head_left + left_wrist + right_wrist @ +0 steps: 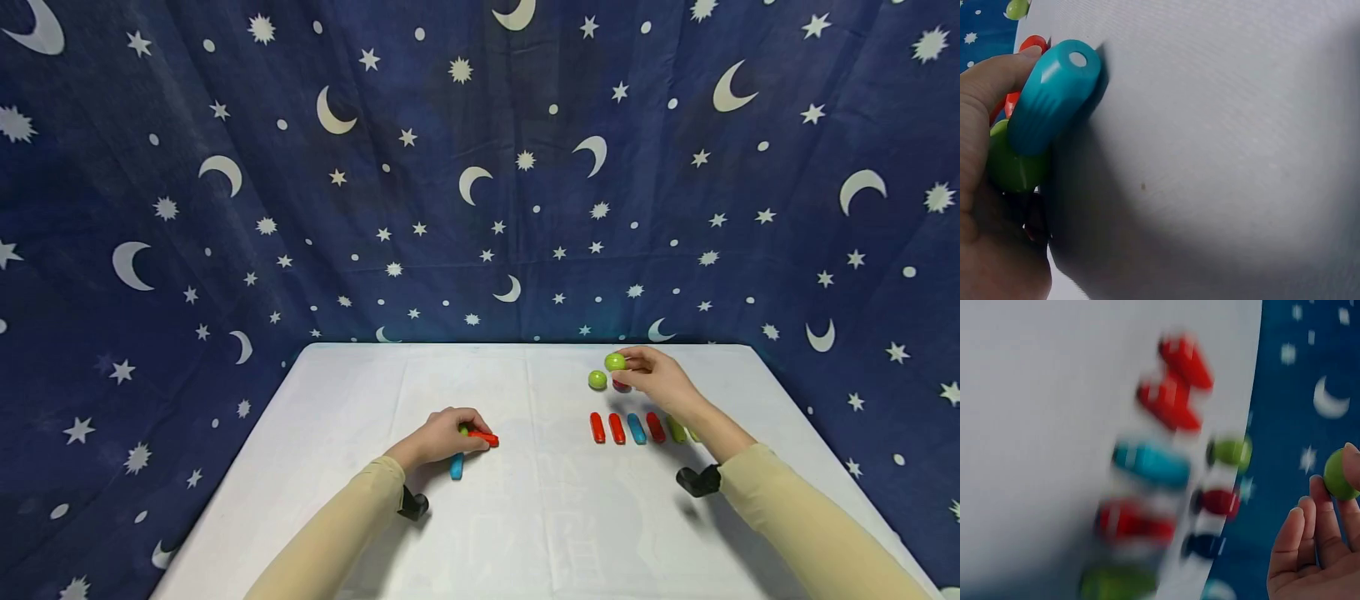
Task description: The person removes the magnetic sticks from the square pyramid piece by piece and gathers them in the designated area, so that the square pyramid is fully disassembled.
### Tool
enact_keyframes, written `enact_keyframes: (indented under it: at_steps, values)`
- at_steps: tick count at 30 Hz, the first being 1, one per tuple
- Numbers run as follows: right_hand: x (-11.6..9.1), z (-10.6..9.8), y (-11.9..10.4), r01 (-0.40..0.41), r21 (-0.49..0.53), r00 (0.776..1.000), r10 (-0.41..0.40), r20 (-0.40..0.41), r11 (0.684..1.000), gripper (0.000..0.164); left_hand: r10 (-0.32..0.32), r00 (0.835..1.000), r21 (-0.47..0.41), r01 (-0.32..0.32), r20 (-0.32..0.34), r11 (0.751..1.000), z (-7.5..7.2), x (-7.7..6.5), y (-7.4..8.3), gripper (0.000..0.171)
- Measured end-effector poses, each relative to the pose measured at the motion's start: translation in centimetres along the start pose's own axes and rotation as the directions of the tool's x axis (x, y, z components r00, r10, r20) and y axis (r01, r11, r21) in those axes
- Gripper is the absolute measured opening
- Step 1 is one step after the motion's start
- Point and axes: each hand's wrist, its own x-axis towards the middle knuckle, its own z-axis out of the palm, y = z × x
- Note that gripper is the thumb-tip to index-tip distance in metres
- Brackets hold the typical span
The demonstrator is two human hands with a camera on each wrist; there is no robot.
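On the left of the table, my left hand (446, 435) grips a red elongated piece (483, 438) between thumb and fingers. Right by the fingers are a small green rounded piece (1017, 164) and a blue elongated piece (1057, 97) with a pale spot at its end; the blue one's near end (457, 467) pokes out below the hand. Towards the far right, my right hand (656, 379) pinches a green ball (615, 362), held up by the fingertips. Under those fingers a dark red ball (621, 386) partly shows. Another green ball (597, 380) sits just left of it.
Before the right hand runs a row of elongated pieces: two red ones (617, 428), a blue one (637, 428), a darker red one (656, 427) and green ones (676, 430), partly under the forearm. A dark blue ball (1205, 545) shows. A starry curtain (480, 208) hangs behind the white table (540, 533).
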Motion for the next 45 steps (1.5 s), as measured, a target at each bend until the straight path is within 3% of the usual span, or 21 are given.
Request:
enact_keyframes:
  at_steps: [6, 13, 19, 26, 32, 45]
  values:
    - [0.4, -4.0, 3.6, -0.066, -0.088, 0.991, 0.054, -0.124, 0.994, 0.067, -0.029, 1.0, 0.018, 0.029, 0.009, 0.999, -0.1, 0.1, -0.3, 0.012]
    - [1.0, -5.7, 6.8, -0.164, -0.115, 0.972, 0.141, -0.188, 0.98, 0.063, -0.013, 1.0, 0.024, 0.013, 0.016, 1.0, -0.2, 0.3, -0.5, 0.012]
    - [1.5, -5.8, 7.7, -0.251, -0.144, 0.96, 0.227, -0.167, 0.957, 0.06, -0.012, 1.0, -0.017, 0.012, 0.021, 1.0, -0.2, 0.4, -0.5, 0.012]
    - [2.1, -5.5, 8.2, -0.214, -0.155, 0.97, 0.192, -0.148, 0.964, 0.058, -0.024, 0.999, -0.022, 0.024, 0.022, 0.999, -0.2, 0.4, -0.5, 0.012]
    - [2.5, -5.2, 8.7, -0.267, -0.15, 0.957, 0.243, -0.161, 0.952, 0.056, -0.03, 0.999, -0.017, 0.03, 0.018, 0.999, -0.2, 0.3, -0.4, 0.012]
    - [2.9, -4.9, 9.3, -0.276, -0.159, 0.953, 0.249, -0.172, 0.948, 0.054, -0.04, 0.999, -0.031, 0.041, 0.01, 0.999, -0.1, 0.2, -0.2, 0.012]
